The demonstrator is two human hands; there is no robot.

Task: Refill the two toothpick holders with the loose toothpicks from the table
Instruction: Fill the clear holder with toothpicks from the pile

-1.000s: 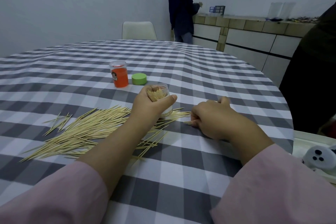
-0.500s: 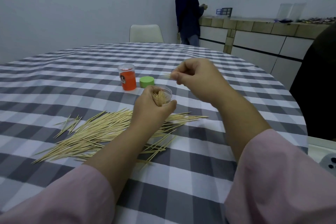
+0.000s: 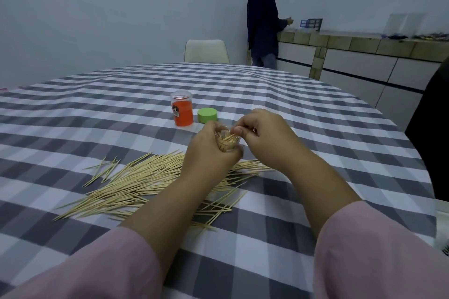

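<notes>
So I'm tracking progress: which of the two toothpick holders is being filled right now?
The clear holder gripped in the left hand, toothpicks showing inside. The orange holder stands untouched farther back.

My left hand point(image 3: 209, 150) is curled around a small clear plastic toothpick holder point(image 3: 227, 139), thumb on its near side. My right hand point(image 3: 264, 133) meets it at the rim, fingers point(image 3: 239, 130) pinched together. Both forearms reach forward, bare from pink sleeves point(image 3: 364, 250).

Dim, bluish, even light; soft shadows; wide-angle bending at edges.
</notes>
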